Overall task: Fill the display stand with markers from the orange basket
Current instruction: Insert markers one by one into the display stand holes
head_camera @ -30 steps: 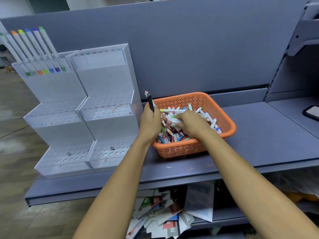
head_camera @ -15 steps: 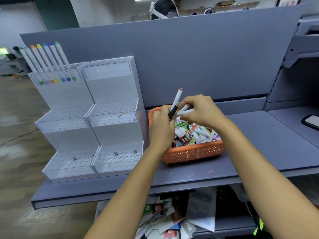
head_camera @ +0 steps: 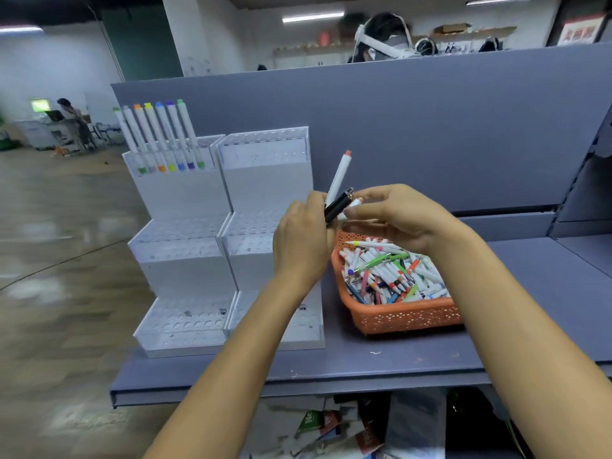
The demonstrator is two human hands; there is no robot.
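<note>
An orange basket (head_camera: 407, 318) full of mixed markers and pens sits on the grey shelf. Left of it stand two white stepped display stands (head_camera: 185, 260) with rows of holes. Several white markers (head_camera: 159, 137) with coloured caps stand in the top row of the left stand. My left hand (head_camera: 301, 243) grips a black pen (head_camera: 337, 204) and an upright white marker with an orange-red cap (head_camera: 339, 175), above the basket's left edge. My right hand (head_camera: 397, 217) pinches another white marker (head_camera: 351, 205) right beside the left hand.
The grey shelf (head_camera: 381, 362) has a tall grey back panel. Papers and packets lie on the level below (head_camera: 334, 425). To the left is open floor. A person with a headset stands behind the panel (head_camera: 384, 38), another far left.
My right hand came up out of the basket with markers and met the left hand. The view has tilted upward, showing the room behind the panel. A white marker now stands in my left hand.
</note>
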